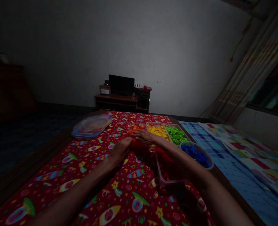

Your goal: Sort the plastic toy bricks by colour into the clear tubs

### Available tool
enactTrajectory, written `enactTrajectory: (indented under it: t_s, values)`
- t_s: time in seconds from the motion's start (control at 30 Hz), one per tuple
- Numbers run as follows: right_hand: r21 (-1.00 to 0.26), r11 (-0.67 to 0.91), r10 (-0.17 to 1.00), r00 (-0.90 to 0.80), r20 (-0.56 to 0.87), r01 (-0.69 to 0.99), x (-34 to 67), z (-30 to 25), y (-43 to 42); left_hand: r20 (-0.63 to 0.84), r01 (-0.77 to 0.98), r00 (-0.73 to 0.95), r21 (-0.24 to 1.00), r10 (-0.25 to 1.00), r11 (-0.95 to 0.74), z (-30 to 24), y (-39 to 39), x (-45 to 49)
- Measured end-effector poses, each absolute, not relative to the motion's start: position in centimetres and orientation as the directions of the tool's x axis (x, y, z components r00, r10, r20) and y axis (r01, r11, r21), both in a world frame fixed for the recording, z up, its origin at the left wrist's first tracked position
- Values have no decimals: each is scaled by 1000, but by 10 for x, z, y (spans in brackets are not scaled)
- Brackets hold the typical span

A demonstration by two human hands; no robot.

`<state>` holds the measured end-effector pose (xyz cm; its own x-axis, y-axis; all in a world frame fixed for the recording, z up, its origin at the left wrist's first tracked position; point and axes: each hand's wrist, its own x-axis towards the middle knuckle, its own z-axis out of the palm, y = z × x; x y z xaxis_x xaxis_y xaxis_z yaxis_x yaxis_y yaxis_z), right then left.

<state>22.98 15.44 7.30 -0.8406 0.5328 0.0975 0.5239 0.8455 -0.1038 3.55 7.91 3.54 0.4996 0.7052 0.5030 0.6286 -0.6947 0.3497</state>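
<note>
My right hand (145, 136) lies with its fingers stretched out at the near side of a clear container of orange pieces (136, 128). Just left of it, my left hand (120, 150) is closed, its fingertips hidden from me. Whether it grips the container's edge or a piece, I cannot tell. Red pieces (139, 145) seem to lie under and between the hands, hard to separate from the red cloth. Beneath my right forearm stands a clear box (161, 175) with dark red pieces in it, partly covered by the arm.
Beside the right hand are containers of yellow pieces (158, 131), green pieces (175, 134) and blue pieces (195, 155). Stacked clear lids (91, 126) lie at the table's left. A patterned red cloth (87, 169) covers the table; a bed (237, 166) adjoins on the right.
</note>
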Motion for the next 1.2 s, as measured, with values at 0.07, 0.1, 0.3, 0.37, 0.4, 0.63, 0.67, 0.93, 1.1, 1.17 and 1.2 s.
enactTrajectory:
  t_s: [0.07, 0.1, 0.3, 0.37, 0.4, 0.63, 0.67, 0.93, 1.1, 1.17, 1.2]
  values:
    - [-76, 847, 529, -847, 41, 526, 225, 69, 159, 524, 600, 496, 370, 693, -709, 31, 73, 33]
    - [-60, 838, 545, -838, 29, 542, 223, 68, 162, 525, 604, 487, 375, 698, -703, 30, 73, 33]
    - [-36, 818, 574, -813, 99, 574, 220, 75, 178, 545, 701, 408, 327, 732, -634, 28, 70, 36]
    - [-62, 785, 617, -772, 152, 616, 218, 75, 180, 590, 747, 380, 259, 712, -613, 26, 70, 37]
    - [-66, 767, 639, -748, 179, 639, 217, 74, 181, 618, 771, 367, 215, 695, -599, 24, 70, 38]
    - [-87, 722, 692, -710, 133, 687, 208, 74, 177, 613, 781, 452, 79, 648, -619, 17, 84, 46]
    - [-99, 724, 690, -714, 121, 683, 209, 75, 177, 608, 784, 452, 79, 653, -616, 18, 86, 45]
    - [-164, 700, 714, -685, 144, 695, 233, 84, 182, 608, 762, 406, 188, 683, -620, 21, 106, 40]
    - [-193, 696, 715, -694, 87, 692, 243, 83, 177, 554, 785, 311, 308, 772, -537, 20, 138, 38]
    - [-187, 699, 711, -698, 81, 690, 245, 86, 170, 529, 791, 321, 306, 785, -530, 22, 149, 36]
    - [-185, 705, 705, -704, 81, 685, 246, 88, 166, 523, 790, 327, 306, 787, -531, 24, 154, 36]
